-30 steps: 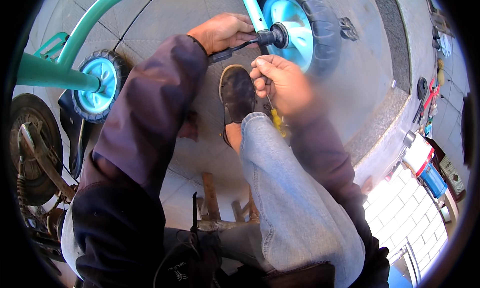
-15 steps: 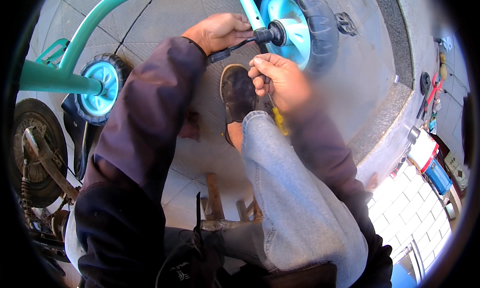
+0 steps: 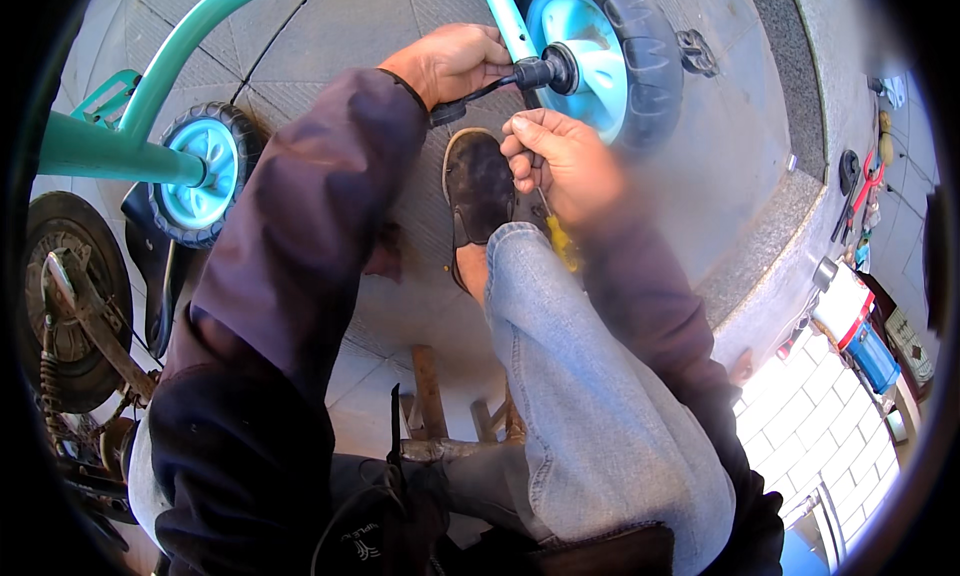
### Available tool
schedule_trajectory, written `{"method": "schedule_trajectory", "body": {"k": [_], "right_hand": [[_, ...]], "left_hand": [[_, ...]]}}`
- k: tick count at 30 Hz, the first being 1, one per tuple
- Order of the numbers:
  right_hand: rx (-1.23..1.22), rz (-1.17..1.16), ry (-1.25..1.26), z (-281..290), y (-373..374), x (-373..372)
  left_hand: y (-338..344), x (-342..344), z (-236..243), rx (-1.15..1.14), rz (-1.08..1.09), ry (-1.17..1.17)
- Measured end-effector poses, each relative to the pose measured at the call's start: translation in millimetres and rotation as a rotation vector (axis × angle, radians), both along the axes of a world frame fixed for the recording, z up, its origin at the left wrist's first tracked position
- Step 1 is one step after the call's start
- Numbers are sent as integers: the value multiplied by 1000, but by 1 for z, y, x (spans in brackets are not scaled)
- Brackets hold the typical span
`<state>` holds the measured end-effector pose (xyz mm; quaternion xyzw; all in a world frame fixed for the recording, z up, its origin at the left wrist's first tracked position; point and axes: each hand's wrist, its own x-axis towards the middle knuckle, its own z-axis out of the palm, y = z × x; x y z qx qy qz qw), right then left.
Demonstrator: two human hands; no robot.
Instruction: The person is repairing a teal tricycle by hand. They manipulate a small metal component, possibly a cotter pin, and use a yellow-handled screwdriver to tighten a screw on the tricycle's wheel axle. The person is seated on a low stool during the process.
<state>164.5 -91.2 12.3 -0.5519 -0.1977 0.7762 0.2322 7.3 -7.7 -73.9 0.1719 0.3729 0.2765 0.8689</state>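
A child's tricycle has a teal frame [image 3: 165,71] and a light-blue front wheel [image 3: 585,41] with a black tyre. A black pedal crank [image 3: 500,82] runs from its hub [image 3: 545,73] to a black pedal [image 3: 447,113]. My left hand [image 3: 450,61] is closed with its fingertips on the crank beside the fork end, partly hidden there. My right hand [image 3: 560,161] is closed in a pinch just below the hub; what it pinches is too small to make out. Under it shows a screwdriver [image 3: 562,244] with a yellow handle and thin shaft; whether the hand holds it, I cannot tell.
A light-blue rear wheel [image 3: 205,171] stands left. Beyond my left arm is a dirty wheeled machine [image 3: 75,296]. A black metal piece [image 3: 697,52] lies by the front tyre. Red-handled pliers [image 3: 868,181] and other tools lie right of a stone ledge [image 3: 770,226]. A wooden stool [image 3: 430,396] stands below.
The front wheel and both hands sit slightly further right in the view. My left hand keeps its hold, and my right hand keeps its pinch.
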Motion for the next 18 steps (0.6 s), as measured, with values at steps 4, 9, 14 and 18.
{"method": "schedule_trajectory", "body": {"k": [4,9,14,18], "right_hand": [[-6,-2,-13,1,2,-4],[-7,2,-11,0,1,-2],[-3,-4,-9,-1,1,-2],[-8,2,-21,-2,0,-3]], "left_hand": [[-2,3,-1,-37,104,12],[0,3,-6,-137,183,-21],[1,3,0,-201,186,-20],[5,12,10,-216,137,93]]}}
